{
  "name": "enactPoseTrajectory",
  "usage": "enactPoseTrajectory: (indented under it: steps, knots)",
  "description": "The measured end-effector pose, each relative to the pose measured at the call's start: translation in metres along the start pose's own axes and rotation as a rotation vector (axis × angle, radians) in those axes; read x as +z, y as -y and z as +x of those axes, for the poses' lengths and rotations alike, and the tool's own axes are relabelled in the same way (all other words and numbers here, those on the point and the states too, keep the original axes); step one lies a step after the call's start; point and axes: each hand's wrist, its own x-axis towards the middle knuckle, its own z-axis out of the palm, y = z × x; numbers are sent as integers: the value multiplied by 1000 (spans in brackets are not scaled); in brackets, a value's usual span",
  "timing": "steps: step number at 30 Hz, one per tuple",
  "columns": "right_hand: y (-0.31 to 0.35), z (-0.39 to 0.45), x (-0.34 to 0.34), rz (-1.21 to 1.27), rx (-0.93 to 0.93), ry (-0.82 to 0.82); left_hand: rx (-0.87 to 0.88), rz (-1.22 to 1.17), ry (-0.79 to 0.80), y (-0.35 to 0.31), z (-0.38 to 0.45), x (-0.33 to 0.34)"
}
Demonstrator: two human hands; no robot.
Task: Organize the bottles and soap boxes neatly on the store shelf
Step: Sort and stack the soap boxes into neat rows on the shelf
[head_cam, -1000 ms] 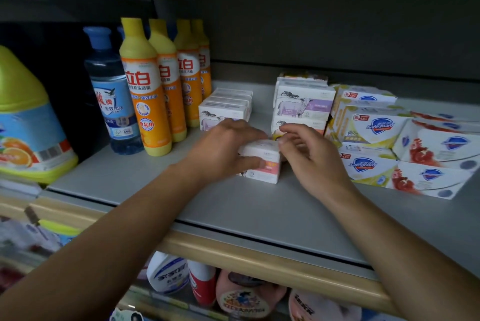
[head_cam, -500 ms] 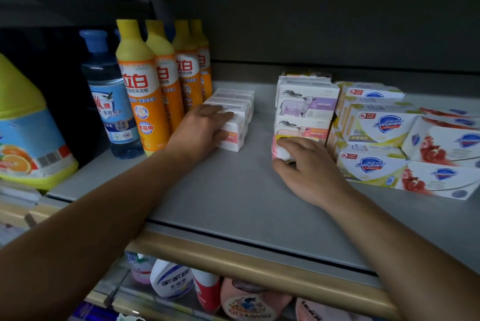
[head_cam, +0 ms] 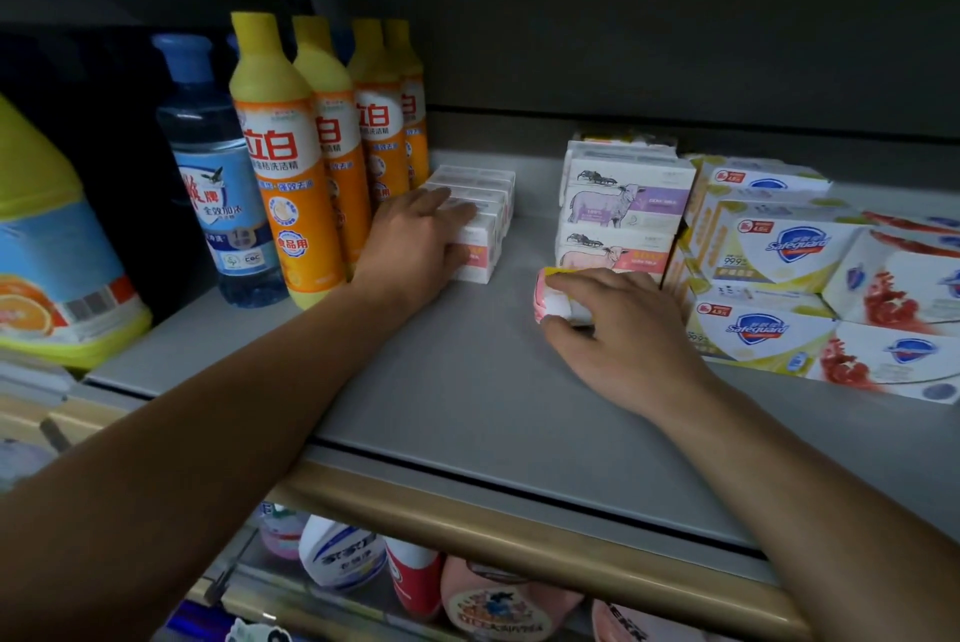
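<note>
Left hand (head_cam: 415, 246), fingers flat, presses the white box row (head_cam: 480, 220); right hand (head_cam: 618, 329) pinches a pink box (head_cam: 550, 301), best slid squarely against the sheep boxes (head_cam: 623, 220).

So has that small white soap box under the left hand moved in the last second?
Yes. The small white soap box went from mid-shelf back and left to the orange bottles.
</note>
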Motion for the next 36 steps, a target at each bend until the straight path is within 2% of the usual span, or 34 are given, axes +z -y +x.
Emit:
enactPoseTrajectory:
  steps: [2,4,6,8,11,17,22,28,33,36]
  knots:
    - [1,0,-5,89,-4,-47,60,-71,-96,-10,-8,-6]
    - [-1,2,-7,136,7,-63,139,-272,-94,-22,-18,-12]
    - [-4,4,-6,122,29,0,207,-438,35,-35,-29,-14]
    - [-5,3,-4,63,37,86,288,-490,156,-43,-33,-11]
    - [-8,1,-7,161,61,40,339,-506,251,-49,-33,-5]
    - [-4,-1,-11,380,68,8,295,-449,243,-41,-32,0]
    - [-6,-3,-9,327,-8,146,216,-515,153,-36,-34,-7]
    - [-7,1,-12,468,-4,-131,71,-759,108,-35,-37,-20]
    - [-5,1,-16,700,3,-221,60,-876,35,-34,-36,-29]
    - [-2,-1,-17,792,-8,-220,9,-991,66,-35,-37,-29]
